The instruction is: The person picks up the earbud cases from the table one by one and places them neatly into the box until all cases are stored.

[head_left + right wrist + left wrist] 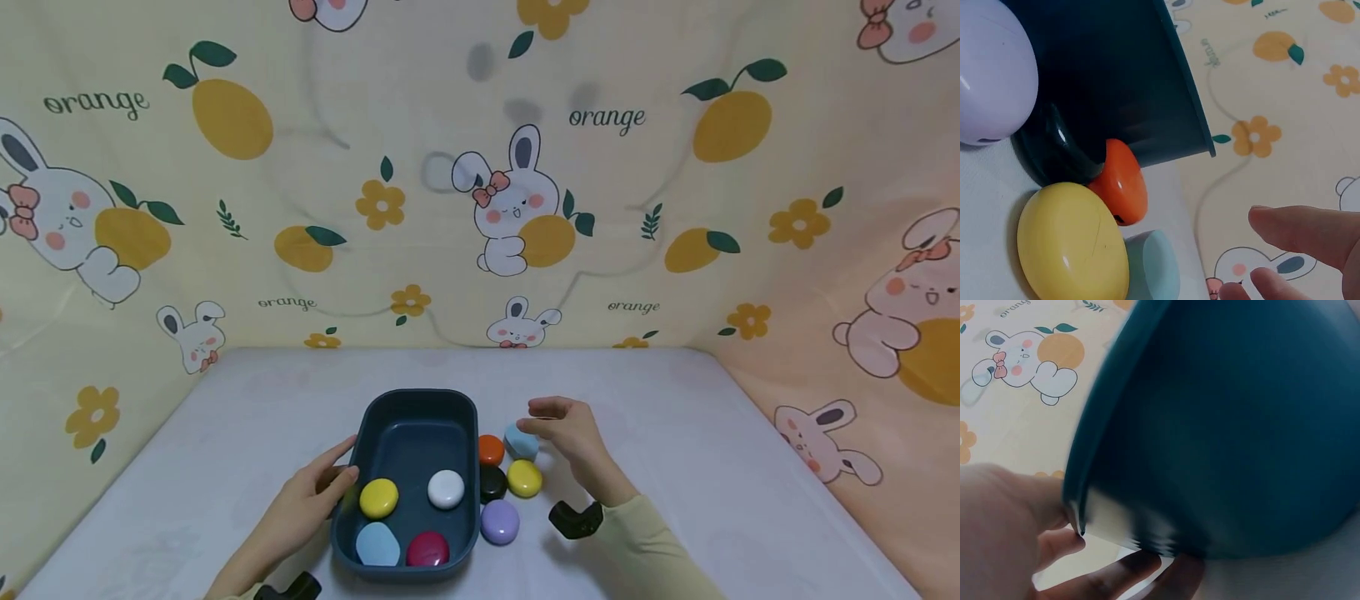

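My left hand [303,500] rests at the left side of a dark blue rectangular tray [480,417], its fingertips touching the outer wall and rim. In the tray's front half lie a yellow [378,498], a white [446,489], a light blue [378,544] and a dark red rounded piece [427,549]. Loosely bent and holding nothing, my right hand [573,437] hovers beside another light blue piece [522,442], which its fingertips overlap in the head view. Close by sit an orange piece [1125,181] and a yellow piece [1072,244].
Against the tray's right wall is a black piece [1060,144], with a purple piece [500,522] in front of it. A white cloth covers the table [675,467]. Behind it hangs a curtain [420,108] printed with rabbits and oranges.
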A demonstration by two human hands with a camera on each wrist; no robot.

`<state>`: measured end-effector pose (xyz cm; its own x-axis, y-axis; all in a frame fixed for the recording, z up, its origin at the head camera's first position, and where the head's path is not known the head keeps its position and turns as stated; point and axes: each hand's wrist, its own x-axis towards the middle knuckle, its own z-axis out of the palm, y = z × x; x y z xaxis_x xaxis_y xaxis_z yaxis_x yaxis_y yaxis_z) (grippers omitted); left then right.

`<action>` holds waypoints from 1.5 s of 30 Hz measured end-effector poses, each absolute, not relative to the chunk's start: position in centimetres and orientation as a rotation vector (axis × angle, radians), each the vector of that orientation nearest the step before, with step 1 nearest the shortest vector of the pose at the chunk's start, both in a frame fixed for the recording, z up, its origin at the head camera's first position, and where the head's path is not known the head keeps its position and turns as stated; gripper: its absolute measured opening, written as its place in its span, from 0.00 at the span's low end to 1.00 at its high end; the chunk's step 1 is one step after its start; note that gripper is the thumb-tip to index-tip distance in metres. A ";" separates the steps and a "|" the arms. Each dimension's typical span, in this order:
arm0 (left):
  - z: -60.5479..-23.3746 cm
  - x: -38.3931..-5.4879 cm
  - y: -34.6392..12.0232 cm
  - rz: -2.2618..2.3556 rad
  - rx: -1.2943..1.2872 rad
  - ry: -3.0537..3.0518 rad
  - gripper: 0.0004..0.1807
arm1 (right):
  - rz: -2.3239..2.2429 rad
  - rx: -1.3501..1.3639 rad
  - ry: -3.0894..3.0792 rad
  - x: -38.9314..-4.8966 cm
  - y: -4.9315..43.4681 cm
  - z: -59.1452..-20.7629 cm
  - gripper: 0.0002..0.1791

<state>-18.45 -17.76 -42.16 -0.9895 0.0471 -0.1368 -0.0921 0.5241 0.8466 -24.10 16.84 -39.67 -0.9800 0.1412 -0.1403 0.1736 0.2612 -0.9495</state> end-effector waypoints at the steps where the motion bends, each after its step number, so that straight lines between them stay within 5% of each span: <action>1: -42.2 -18.4 -17.8 1.469 -0.040 2.615 0.35 | -1.867 0.314 2.477 -24.1 16.8 -39.7 0.25; 45: -42.1 -18.4 -18.1 1.463 -0.023 2.634 0.34 | -1.675 0.277 2.537 -24.3 16.1 -41.9 0.28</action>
<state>-18.41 -18.08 -42.10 -0.9916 0.0494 -0.1198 -0.0755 0.5304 0.8444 -24.32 16.06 -41.87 -0.9796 0.1016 -0.1736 0.1996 0.3826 -0.9021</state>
